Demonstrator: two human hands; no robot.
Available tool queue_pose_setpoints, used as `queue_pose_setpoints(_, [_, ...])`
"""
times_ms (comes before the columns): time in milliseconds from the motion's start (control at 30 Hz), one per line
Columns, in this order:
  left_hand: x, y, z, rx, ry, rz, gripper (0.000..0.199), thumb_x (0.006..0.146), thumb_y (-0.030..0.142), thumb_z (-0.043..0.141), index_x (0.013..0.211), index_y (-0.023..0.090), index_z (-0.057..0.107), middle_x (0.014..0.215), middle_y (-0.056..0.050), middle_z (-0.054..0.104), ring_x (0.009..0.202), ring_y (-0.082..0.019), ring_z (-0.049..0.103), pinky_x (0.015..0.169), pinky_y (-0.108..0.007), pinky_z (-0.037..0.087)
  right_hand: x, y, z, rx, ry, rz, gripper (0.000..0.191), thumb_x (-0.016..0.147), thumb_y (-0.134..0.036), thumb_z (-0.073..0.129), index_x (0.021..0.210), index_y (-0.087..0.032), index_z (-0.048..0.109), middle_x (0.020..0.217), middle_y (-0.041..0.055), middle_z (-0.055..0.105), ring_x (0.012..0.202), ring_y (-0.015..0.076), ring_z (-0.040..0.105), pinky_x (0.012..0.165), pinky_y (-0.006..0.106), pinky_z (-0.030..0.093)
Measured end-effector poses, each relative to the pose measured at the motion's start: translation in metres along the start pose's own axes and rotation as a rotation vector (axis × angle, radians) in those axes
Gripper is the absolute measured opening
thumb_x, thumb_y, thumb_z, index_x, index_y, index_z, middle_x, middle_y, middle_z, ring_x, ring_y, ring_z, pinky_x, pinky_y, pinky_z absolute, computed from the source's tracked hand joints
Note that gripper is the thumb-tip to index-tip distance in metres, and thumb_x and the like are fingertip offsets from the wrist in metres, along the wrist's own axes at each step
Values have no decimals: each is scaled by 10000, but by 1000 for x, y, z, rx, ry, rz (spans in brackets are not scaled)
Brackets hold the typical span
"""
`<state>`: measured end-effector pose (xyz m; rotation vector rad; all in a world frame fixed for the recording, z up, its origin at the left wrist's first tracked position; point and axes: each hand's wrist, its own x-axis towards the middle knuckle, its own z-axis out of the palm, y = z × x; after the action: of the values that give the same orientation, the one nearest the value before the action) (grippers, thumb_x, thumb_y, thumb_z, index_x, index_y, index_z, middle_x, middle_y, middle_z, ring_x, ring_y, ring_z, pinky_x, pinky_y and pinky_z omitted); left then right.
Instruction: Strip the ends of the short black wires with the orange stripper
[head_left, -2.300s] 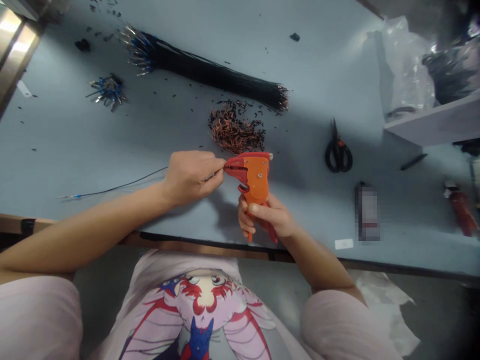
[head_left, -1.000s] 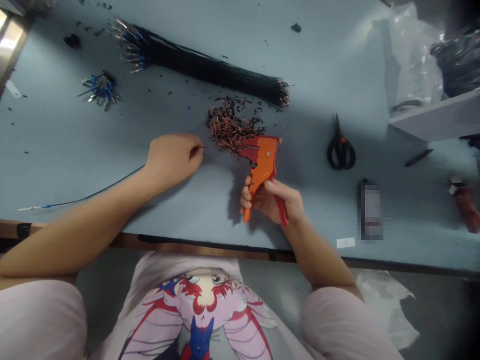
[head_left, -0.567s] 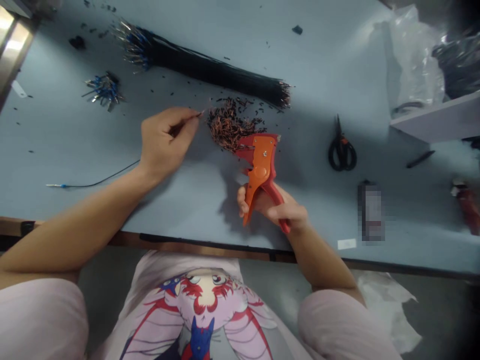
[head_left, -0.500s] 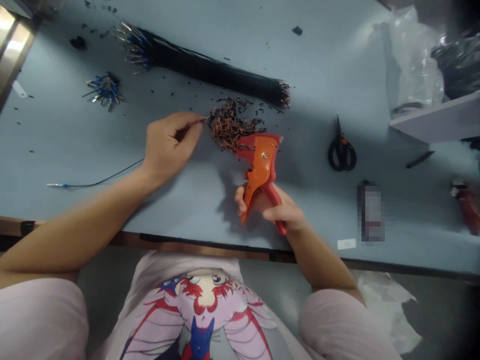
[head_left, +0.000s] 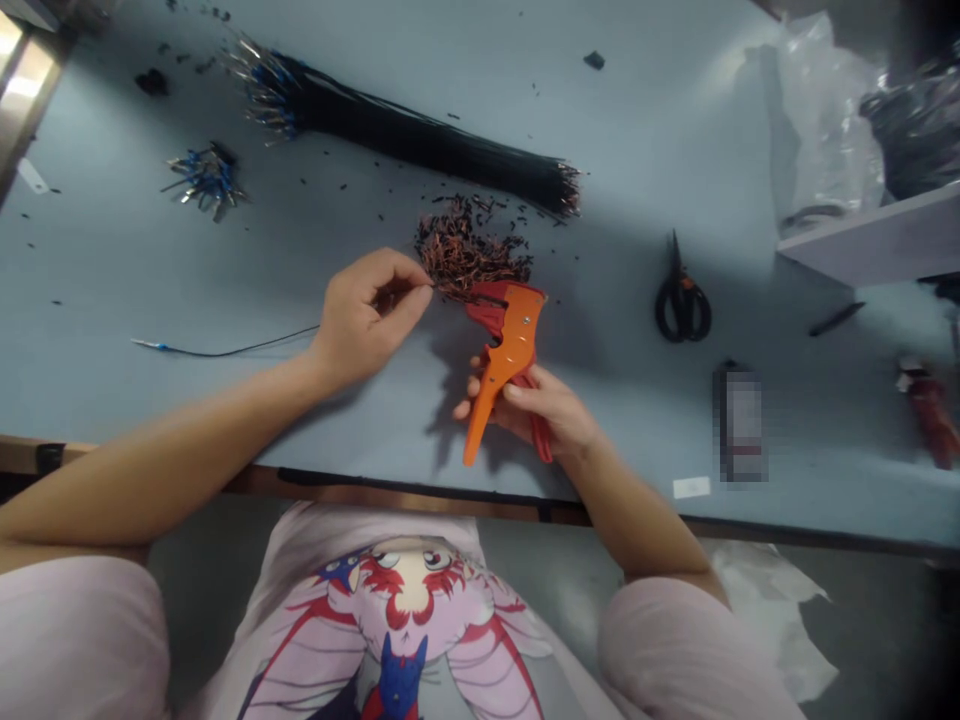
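Note:
My left hand (head_left: pixel 375 315) is closed in a pinch near the end of a thin black wire (head_left: pixel 240 350). The wire trails left under the wrist to a blue-and-silver tip lying over the table. My right hand (head_left: pixel 540 405) holds an orange and red wire stripper (head_left: pixel 514 325) by its handles, jaws pointing up and left. The pinched fingertips are a short way left of the jaws. Just behind the jaws lies a heap of small black and copper-coloured wire scraps (head_left: pixel 469 250). The short wire end at my left fingertips is too small to make out clearly.
A long bundle of black wires (head_left: pixel 427 140) lies across the back, near a small pile of blue-and-silver tips (head_left: pixel 206 178). Scissors (head_left: pixel 682 300), a pixelated object (head_left: pixel 741 425) and a pen (head_left: pixel 838 318) are to the right. Plastic bags (head_left: pixel 829 130) stand at back right.
My left hand has moved right and toward me, drawing the wire along. The wire stripper has shifted slightly left and toward me, and its handles are spread wider.

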<state>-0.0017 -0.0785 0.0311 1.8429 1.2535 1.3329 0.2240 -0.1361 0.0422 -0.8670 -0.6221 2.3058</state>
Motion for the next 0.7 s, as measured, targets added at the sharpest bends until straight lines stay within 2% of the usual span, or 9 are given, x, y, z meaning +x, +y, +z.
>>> queue_pose_setpoints(200, [-14,15,10,-129,-150,-200,70,812,228,613,788,171,646,711,13,636,650,-99,555,602,-230,424,0,4,2,96,-36,12,483,738,-251,728,1170,-186,524,963,31,633,843,217,677,831,504,549])
queue_pose_setpoints(367, [-27,22,16,-250,-311,-245,91,827,244,607,829,166,655,778,-15,659,726,-122,590,662,-246,450,0,6,3,146,-131,-10,454,749,-238,692,1163,-185,511,929,37,649,795,201,672,800,508,567])
queue_pose_setpoints(533, [-29,22,19,-343,-382,-305,121,845,262,597,884,167,662,837,-31,688,777,-136,633,723,-260,480,-1,8,2,168,-156,4,377,768,-217,653,1114,-188,504,900,35,649,787,189,661,788,508,577])
queue_pose_setpoints(700, [-26,21,19,-343,-347,-362,136,829,296,615,847,169,661,803,-21,692,725,-128,620,676,-243,487,-1,9,1,152,-129,45,389,748,-239,676,1092,-181,504,876,34,644,752,197,650,762,544,578])
